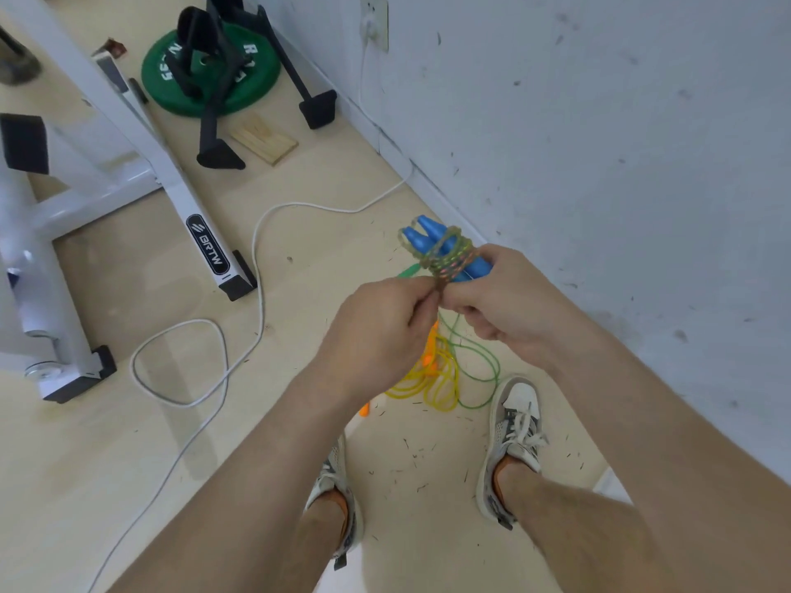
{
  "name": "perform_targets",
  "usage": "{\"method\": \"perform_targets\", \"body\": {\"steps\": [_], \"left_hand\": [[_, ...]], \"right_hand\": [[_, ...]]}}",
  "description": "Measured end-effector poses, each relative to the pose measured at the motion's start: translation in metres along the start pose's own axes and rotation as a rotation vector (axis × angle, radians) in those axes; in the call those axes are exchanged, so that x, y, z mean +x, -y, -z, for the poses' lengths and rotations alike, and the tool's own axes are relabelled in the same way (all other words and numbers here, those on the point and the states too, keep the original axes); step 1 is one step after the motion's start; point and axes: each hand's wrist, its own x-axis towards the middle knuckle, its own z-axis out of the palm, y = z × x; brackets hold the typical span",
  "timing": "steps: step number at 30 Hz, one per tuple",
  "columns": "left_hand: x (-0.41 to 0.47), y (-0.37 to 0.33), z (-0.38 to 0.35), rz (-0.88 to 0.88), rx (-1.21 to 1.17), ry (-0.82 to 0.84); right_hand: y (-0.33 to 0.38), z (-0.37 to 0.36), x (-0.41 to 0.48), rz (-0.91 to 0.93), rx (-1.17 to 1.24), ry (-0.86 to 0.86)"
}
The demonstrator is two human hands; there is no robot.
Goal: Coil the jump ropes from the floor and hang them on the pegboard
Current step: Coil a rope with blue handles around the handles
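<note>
at the far left stands a white metal equipment frame (184, 194) with a black label reading "brtw", its black-capped feet on the pale wooden floor (107, 464). behind it a round green weight plate (171, 85) lies flat, with the legs of a black metal stand (214, 134) resting over it, and a small flat wooden block (263, 139) lies just beside one leg. a thin white cable (256, 254) runs down from a wall socket (374, 21), loops across the floor and leaves at the bottom edge.

in the middle, the left hand (381, 323) has thumb and forefinger closed together, pinching a piece of the speckled braided rope (449, 259) right at the bundle. that rope is wound in several turns around a pair of blue plastic handles (430, 240), held up in the air above the floor, tips pointing away from the person. the right hand (509, 301) has its fingers curled around the lower ends of the handles, touching the left hand.

below the hands, a loose yellow plastic jump rope (432, 389) with an orange handle (364, 408) lies tangled on the floor with a thin green jump rope (486, 365), between two grey-and-white sneakers (515, 425). to the right rises a scuffed white wall (620, 143).
</note>
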Motion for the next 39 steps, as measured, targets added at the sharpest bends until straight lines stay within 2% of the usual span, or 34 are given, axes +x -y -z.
{"method": "perform_targets", "body": {"steps": [3,7,10,13,17,21,23,26,29,32,34,37,39], "left_hand": [[-0.001,-0.001,0.003,-0.079,0.217,0.05],[0.0,0.0,0.009,-0.081,0.334,0.076],[-0.002,0.001,0.01,-0.14,0.328,0.017],[-0.002,0.001,0.012,-0.071,0.329,0.023],[-0.005,-0.003,0.014,0.1,0.131,0.042],[0.0,-0.005,0.018,0.36,-0.364,0.008],[0.0,-0.005,0.021,0.385,-0.439,-0.025],[-0.005,-0.002,0.026,0.262,-0.121,-0.061],[-0.007,0.003,0.031,0.075,0.062,-0.008],[-0.005,0.01,0.034,-0.008,0.037,0.067],[-0.005,0.014,0.034,-0.016,0.008,0.102],[-0.004,0.017,0.033,0.084,-0.054,0.19],[-0.002,0.018,0.034,0.168,-0.176,0.247]], "right_hand": [[-0.003,-0.003,0.001,-0.019,0.011,-0.05],[-0.004,-0.003,0.001,-0.091,0.045,0.036],[-0.008,-0.009,0.002,0.019,-0.242,-0.072],[-0.014,-0.016,0.004,0.204,-0.621,-0.127],[-0.019,-0.016,0.005,0.316,-0.892,-0.183],[-0.021,-0.021,0.003,0.423,-1.111,-0.282],[-0.022,-0.025,0.002,0.448,-1.214,-0.297],[-0.026,-0.026,0.003,0.397,-1.312,-0.205],[-0.032,-0.026,0.004,0.313,-1.347,0.032],[-0.029,-0.026,0.004,0.28,-1.3,0.276],[-0.023,-0.026,0.002,0.276,-1.253,0.367],[-0.017,-0.024,0.0,0.318,-1.182,0.396],[-0.015,-0.022,-0.001,0.378,-1.153,0.361]]}}
